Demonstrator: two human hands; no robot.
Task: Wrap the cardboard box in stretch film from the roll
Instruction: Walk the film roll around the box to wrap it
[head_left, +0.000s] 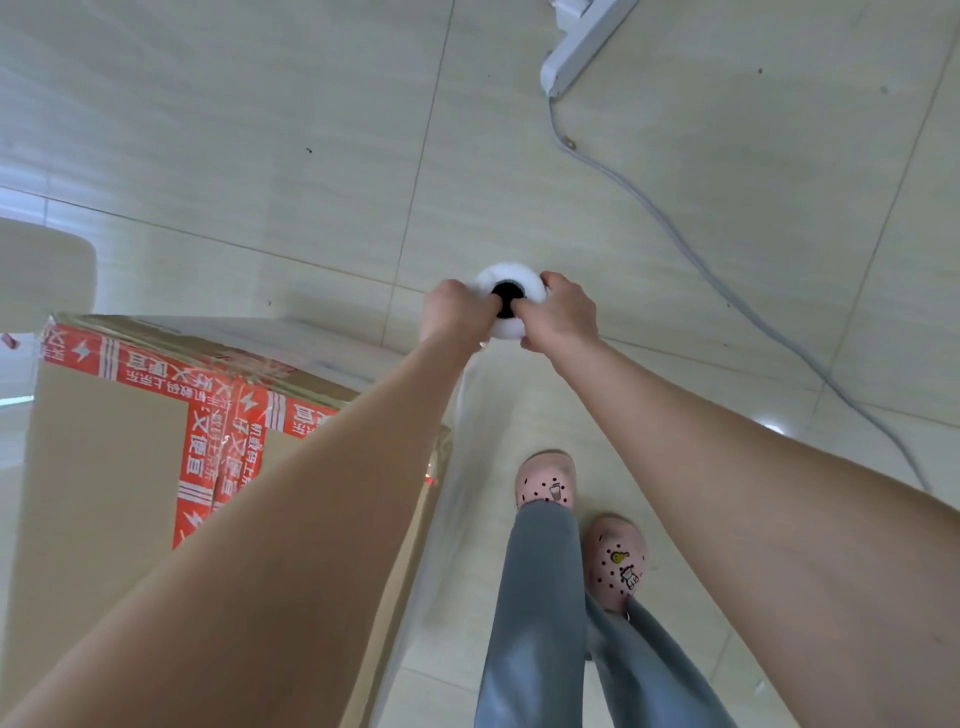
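Head view: we hold the roll (511, 301) upright, beyond the cardboard box's (104, 467) far right corner | left hand (454, 312) and right hand (563, 314) fingers closed on its top end | stretch film (441, 499) runs back along the box's right side | next pull goes around that corner.

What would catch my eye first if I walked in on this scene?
Probably the two bare arms stretched forward, the left hand and right hand gripping a white roll of stretch film at the centre of the view. Next, the big cardboard box at lower left, crossed with bright red printed tape. On the pale tiled floor, pink patterned slippers stand at lower centre, and a white power strip trails its grey cable from the top right.
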